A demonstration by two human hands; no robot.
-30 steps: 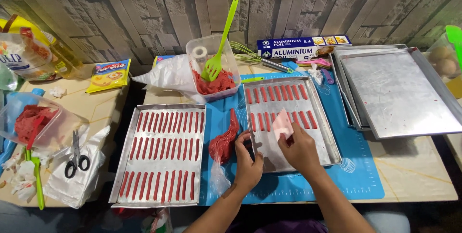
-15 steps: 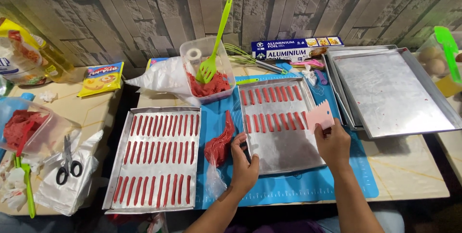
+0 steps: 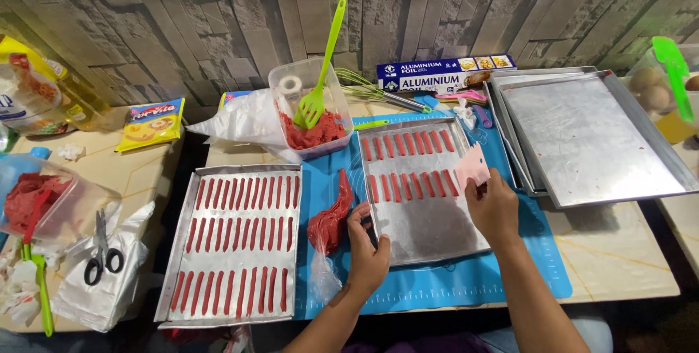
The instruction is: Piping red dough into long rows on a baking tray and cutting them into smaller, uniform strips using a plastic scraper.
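My right hand [image 3: 495, 207] holds a small pink toothed scraper [image 3: 473, 166] over the right edge of a metal baking tray [image 3: 429, 229] that carries two rows of red dough strips [image 3: 408, 163]. On that tray's left rim rests my left hand [image 3: 366, 244], fingers curled on the edge. A piping bag of red dough [image 3: 331, 218] lies on the blue mat [image 3: 451, 284] just left of that hand. Further left, a second tray [image 3: 182, 251] is filled with rows of red strips.
A clear tub of red dough [image 3: 320, 134] with a green spatula [image 3: 320, 69] stands behind. Stacked bare trays [image 3: 590, 134] sit at right, a foil box [image 3: 444, 72] at the back. Scissors [image 3: 98, 255], a white bag and another dough tub [image 3: 36, 204] lie left.
My right hand has lifted the pink scraper from the tray's middle to its right edge. My left hand stayed at the tray's left rim. The view shifted slightly.
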